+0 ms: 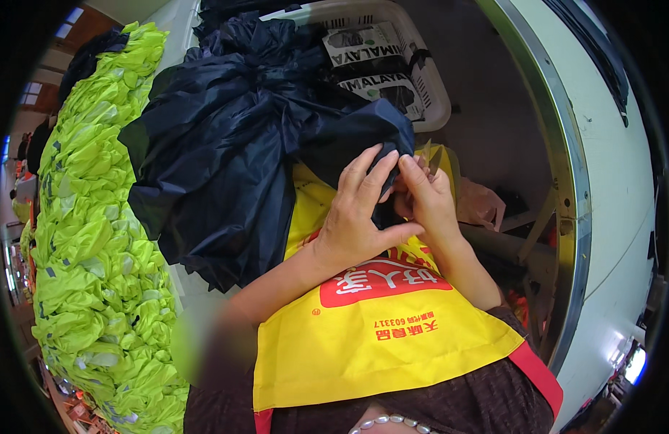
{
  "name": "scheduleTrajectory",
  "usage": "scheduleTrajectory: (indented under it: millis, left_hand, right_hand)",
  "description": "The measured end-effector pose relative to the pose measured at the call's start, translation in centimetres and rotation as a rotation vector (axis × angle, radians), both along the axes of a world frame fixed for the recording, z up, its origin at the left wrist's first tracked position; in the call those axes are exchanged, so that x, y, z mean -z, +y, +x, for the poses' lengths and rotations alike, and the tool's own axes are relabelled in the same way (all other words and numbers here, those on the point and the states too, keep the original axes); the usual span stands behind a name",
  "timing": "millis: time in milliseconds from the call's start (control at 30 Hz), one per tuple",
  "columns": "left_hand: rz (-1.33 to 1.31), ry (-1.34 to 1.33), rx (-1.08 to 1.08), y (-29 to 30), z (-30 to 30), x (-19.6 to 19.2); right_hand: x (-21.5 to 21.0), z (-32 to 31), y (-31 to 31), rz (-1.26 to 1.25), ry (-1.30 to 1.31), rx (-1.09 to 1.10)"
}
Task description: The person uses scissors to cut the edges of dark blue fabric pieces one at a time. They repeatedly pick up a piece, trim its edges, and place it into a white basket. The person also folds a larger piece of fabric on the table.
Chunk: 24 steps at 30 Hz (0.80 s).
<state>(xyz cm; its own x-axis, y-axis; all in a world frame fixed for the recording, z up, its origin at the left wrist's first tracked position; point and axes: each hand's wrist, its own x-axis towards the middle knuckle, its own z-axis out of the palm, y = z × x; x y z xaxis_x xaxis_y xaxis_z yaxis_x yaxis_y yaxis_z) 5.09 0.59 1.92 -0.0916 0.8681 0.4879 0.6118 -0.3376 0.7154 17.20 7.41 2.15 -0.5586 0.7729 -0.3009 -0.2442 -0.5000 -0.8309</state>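
A large, gathered piece of thin dark navy fabric [226, 137] spreads over the work surface and trails to my lap. My left hand [360, 206] pinches its near right edge, with the fingertips on a fold and the thumb stretched toward my right hand. My right hand [430, 202] is closed at the same edge, its thumb pressed near the left fingertips. Two short pointed metal blades, seemingly of thread snips [436, 157], stick up from behind the right fingers; their handle is hidden. The bit of fabric between the hands is partly covered by the fingers.
A long heap of neon yellow-green garments [107, 239] lies at left. Beyond the fabric stands a white plastic basket [437, 101] with printed packages [378, 65]. A metal-edged pale table [616, 210] runs along the right. A yellow apron [363, 340] covers my lap.
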Motion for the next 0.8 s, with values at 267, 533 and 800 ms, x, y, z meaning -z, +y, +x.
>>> scheduleTrajectory:
  millis: [267,533,800]
  left_hand:
    - [-0.153,-0.257,0.018,-0.7,-1.6,1.7]
    - [-0.459,-0.839,0.077,-0.8,-3.2,0.8]
    - [-0.587,-1.292,-0.028,-0.4,-4.5,0.2]
  right_hand:
    - [0.3,3.3,1.4,0.86,-0.194,0.171]
    - [0.6,2.7,2.4,0.999,-0.393,-0.048]
    - [1.7,2.2,3.1,0.452,-0.175,-0.064]
